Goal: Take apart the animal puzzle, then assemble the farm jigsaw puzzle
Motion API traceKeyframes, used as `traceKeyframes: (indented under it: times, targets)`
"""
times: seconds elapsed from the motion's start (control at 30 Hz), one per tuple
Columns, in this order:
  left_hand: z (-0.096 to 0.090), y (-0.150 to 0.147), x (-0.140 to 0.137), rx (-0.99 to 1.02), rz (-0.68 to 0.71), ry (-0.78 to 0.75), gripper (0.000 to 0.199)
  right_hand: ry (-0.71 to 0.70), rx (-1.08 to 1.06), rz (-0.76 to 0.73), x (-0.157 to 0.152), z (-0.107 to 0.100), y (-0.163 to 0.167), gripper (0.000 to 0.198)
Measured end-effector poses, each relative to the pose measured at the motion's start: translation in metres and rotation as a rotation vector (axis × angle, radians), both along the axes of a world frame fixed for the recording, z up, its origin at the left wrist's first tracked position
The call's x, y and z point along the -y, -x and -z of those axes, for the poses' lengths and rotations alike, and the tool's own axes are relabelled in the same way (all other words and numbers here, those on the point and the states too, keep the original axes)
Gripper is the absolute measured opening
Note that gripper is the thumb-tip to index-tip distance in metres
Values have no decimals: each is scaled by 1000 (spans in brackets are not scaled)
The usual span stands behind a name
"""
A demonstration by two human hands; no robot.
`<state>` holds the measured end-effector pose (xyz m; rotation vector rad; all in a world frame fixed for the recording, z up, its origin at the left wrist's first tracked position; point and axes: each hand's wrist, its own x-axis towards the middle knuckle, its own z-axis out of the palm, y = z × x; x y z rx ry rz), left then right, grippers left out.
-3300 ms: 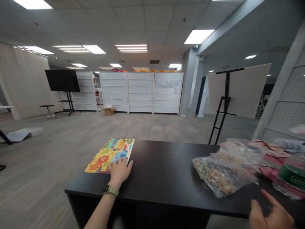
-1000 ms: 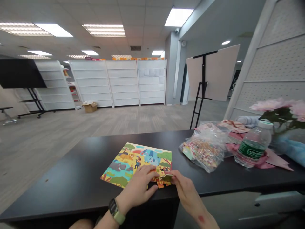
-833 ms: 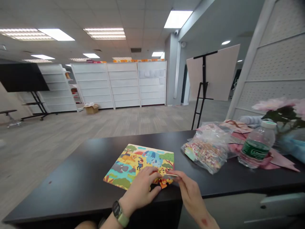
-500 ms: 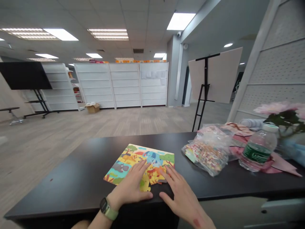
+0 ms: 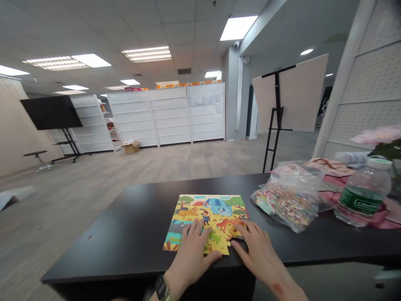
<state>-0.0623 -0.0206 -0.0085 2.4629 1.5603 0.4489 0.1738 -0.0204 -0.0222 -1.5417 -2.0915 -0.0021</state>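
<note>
A colourful animal jigsaw puzzle lies on the dark table, its lower right corner showing a notched gap. My left hand rests on its lower middle, fingers stretched out and thumb near the bottom edge. At the puzzle's right side, my right hand touches the orange animal part with its fingertips. The right thumb sits apart from those fingers, beside the gap. What lies under the right fingertips is partly hidden.
Right of the puzzle lies a clear plastic bag with colourful pieces inside. Farther right stand a water bottle and pink cloth. The dark table has its front edge close to my wrists. An easel stands beyond.
The puzzle now lies squarer to me, and its right part sits flush with the rest where a slanted break showed before. Both hands stay on it. The view has shifted left.
</note>
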Motion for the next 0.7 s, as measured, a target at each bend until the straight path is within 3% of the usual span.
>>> traceKeyframes:
  times: [0.13, 0.2, 0.3, 0.43, 0.57, 0.7]
  targets:
    - [-5, -23, -11, 5, 0, -51, 60, -15, 7, -242, 5, -2, 1, 41]
    - [-11, -20, -18, 19, 80, -35, 58, 39, -8, -345, 7, -1, 6, 41]
    - [-20, 4, -27, 73, 230, 75, 74, 52, -51, -336, 5, 4, 10, 34]
    - [-25, 36, -25, 64, 187, 168, 96, 53, -51, -300, 5, 2, 12, 37]
    - [-20, 41, -4, 8, 204, 134, 95, 109, 43, -333, 19, -9, 21, 52]
    - [-10, 37, 21, -35, 153, 17, 75, 174, 12, -408, 32, -13, 25, 49]
